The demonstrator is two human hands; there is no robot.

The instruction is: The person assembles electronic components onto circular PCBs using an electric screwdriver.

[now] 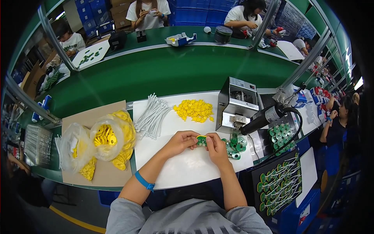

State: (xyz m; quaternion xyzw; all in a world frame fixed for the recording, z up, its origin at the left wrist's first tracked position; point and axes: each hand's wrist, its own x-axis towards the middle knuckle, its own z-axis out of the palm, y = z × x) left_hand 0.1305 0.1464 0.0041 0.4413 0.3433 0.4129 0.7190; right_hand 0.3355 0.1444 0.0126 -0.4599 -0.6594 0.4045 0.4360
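Over the white work sheet [167, 165], I hold a small green circuit board [201, 140] with a yellow edge along its top. My left hand [180, 143] pinches its left side and my right hand [216, 149] pinches its right side. A blue wrist strap [144, 181] circles my left forearm. Just right of my right hand lies a loose pile of round green circuit boards [238, 144]. Beyond my hands sit a heap of flat yellow plastic pieces [193, 110] and a bundle of white cables [152, 117].
A metal bench machine [238, 102] stands at the right, beside a black cylindrical tool [265, 117] with a cable. Bags of yellow pieces [113, 138] rest on cardboard at the left. Boards with white wires [278, 183] fill a black tray at lower right. People work across the green conveyor [167, 68].
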